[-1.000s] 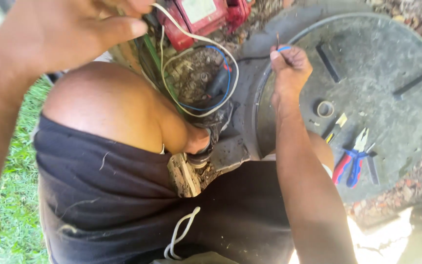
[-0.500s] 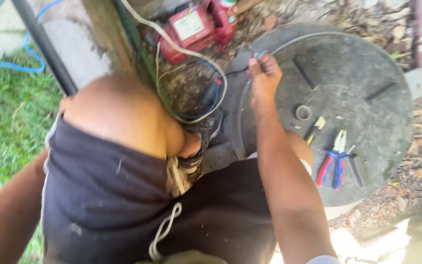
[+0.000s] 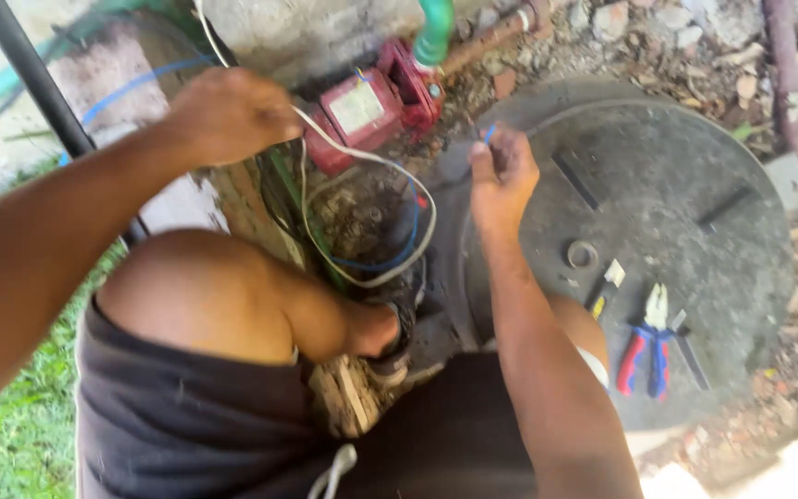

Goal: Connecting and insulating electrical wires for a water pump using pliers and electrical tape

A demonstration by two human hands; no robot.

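The left hand is closed around the white cable by the red pump, while the right hand pinches a blue wire end over the round lid. A tug on that looped cable could, I reckon, yank the thin wire from the pinch. The pliers lie on the lid near the right elbow and could get knocked off.

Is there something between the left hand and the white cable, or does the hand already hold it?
Nothing visible stands between them: the left hand already grips the white cable beside the red pump.
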